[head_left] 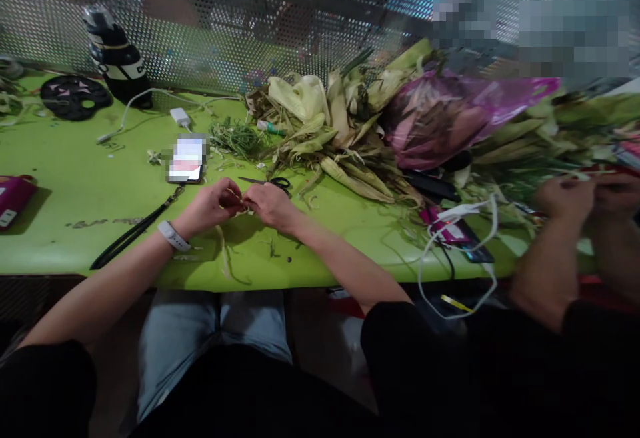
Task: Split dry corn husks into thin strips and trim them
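My left hand (215, 203), with a pale watch band on its wrist, meets my right hand (274, 206) just above the green tabletop (130, 198). The fingers of both hands are curled and pinched together around something small and pale, mostly hidden by the fingertips. Below them a thin pale strip (223, 251), like torn corn husk, trails over the table. Scissors (281, 183) with dark handles lie right behind my right hand. A lit phone (187, 160) with a black wrist strap (137, 230) rests beyond my left hand.
Behind my hands lies a heap of corn husks (345, 138) beside a pink plastic bag (435, 121). Thin green strips (235, 138) sit left of it. A dark bottle (120, 65) stands at back left. White cables (495, 225) hang over the right edge, near another person's hands (567, 198).
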{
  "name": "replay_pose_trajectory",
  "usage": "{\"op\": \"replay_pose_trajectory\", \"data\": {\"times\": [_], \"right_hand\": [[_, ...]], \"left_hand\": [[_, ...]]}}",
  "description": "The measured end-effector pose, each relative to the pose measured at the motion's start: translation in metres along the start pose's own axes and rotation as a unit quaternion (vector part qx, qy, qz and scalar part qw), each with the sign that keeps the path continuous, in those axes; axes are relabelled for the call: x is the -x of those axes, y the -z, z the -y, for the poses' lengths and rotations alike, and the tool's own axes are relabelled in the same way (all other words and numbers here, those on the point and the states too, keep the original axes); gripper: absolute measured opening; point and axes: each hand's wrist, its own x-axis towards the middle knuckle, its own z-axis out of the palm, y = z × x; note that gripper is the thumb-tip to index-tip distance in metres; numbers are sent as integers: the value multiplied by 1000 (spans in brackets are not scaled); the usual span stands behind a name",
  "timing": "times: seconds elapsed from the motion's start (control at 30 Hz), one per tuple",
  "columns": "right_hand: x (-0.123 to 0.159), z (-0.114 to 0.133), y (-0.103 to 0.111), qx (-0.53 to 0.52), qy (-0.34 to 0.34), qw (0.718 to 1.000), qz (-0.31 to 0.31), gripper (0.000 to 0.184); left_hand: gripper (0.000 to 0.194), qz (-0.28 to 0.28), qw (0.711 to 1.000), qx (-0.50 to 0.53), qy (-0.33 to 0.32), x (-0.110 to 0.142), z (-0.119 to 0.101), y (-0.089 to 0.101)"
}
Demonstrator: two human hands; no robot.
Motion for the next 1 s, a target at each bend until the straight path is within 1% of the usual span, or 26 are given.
{"op": "replay_pose_trajectory", "data": {"times": [0.1,0.23,0.37,0.43,0.5,0.57,0.63,0.73,0.8,0.87,1.0], "right_hand": [[0,-1,0,16,11,999,-32,31],[2,0,4,12,14,999,-46,30],[2,1,5,-29,18,999,-43,28],[2,2,5,-65,-6,996,-60,27],[1,4,6,-128,-59,987,-83,29],[-1,5,7,-220,-127,964,-83,33],[-2,5,7,-323,-188,926,-61,38],[-4,3,6,-447,-238,862,-29,43],[-4,2,5,-499,-253,829,-20,44],[-4,2,6,-528,-260,808,-17,43],[-4,3,7,-554,-258,792,-15,43]], "left_hand": [[32,-9,1000,12,3,0,0,1],[29,-30,999,-1,23,-2,1,2],[22,1,998,22,63,-3,4,3],[20,-12,999,13,46,-2,4,3],[17,-53,997,-49,-17,0,3,2],[18,-84,984,-130,-83,3,1,1],[20,-95,971,-186,-119,6,-1,0],[24,-104,958,-229,-135,8,-3,-1],[26,-113,955,-237,-137,8,-3,-1],[28,-118,955,-235,-139,8,-4,-2],[27,-113,955,-218,-164,7,-3,-2]]}}
